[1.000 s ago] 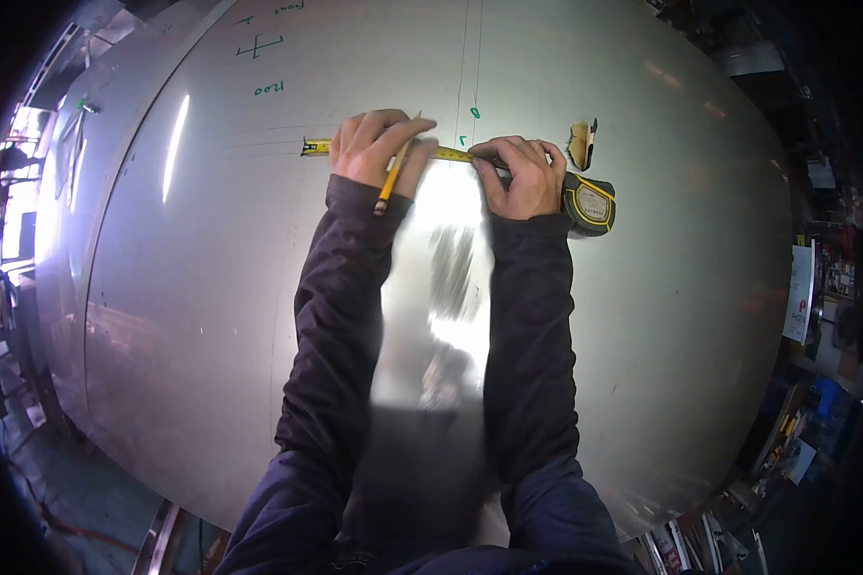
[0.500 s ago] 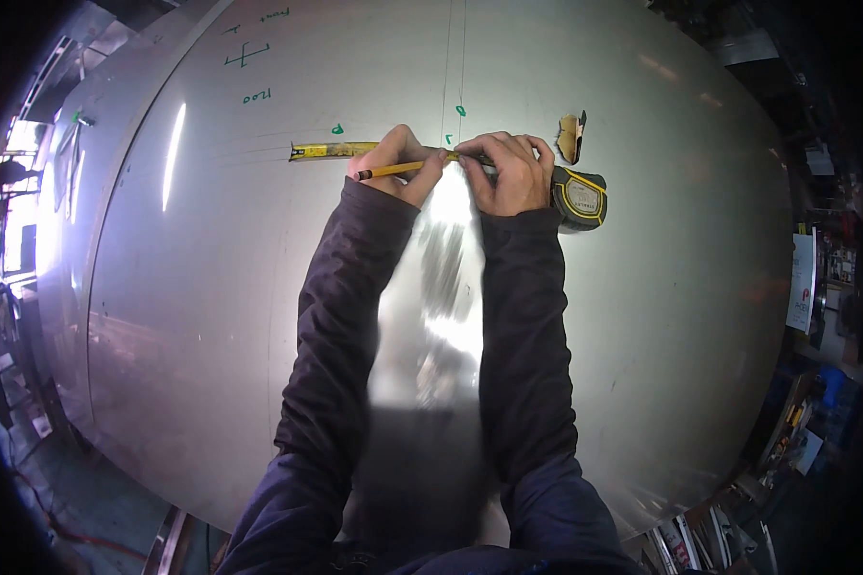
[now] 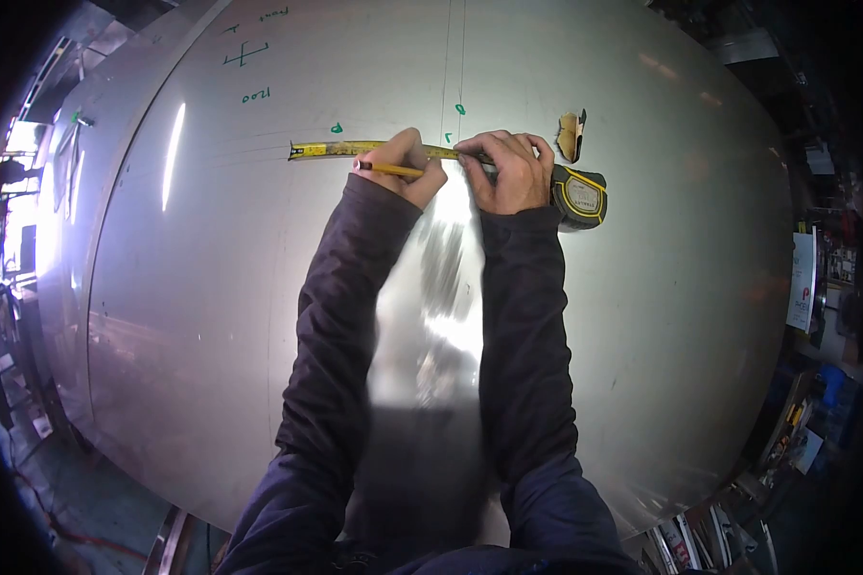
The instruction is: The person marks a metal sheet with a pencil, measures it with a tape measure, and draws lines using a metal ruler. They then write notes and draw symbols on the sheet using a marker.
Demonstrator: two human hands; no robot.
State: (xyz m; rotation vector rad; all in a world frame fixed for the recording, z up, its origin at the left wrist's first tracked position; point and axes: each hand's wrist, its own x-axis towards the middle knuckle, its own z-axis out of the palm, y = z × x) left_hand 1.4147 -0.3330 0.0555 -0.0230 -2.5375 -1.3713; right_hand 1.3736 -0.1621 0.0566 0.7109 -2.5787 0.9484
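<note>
A yellow tape blade (image 3: pixel 331 149) lies extended across a grey metal sheet (image 3: pixel 662 307), its hooked end at the left. My left hand (image 3: pixel 405 171) is closed round a yellow pencil (image 3: pixel 390 170) just below the blade; the pencil's tip is hidden by the fingers. Fingers of my right hand (image 3: pixel 510 172) pinch the blade near two thin drawn lines. Beside that hand, on its right, rests the black and yellow tape case (image 3: pixel 580 198). Green marks (image 3: pixel 337 128) show above the blade.
A small tan and black object (image 3: pixel 571 135) lies on the sheet above the tape case. More green writing (image 3: pixel 255 95) is at the upper left. A long seam or edge (image 3: pixel 129 163) runs down the left side. Shelves and stacked items (image 3: pixel 695 541) stand beyond the sheet's rim.
My left hand has drawn slightly left, away from my right fingertips, uncovering more of the blade between them. The pencil has tilted a little. My right hand and the tape case have barely moved.
</note>
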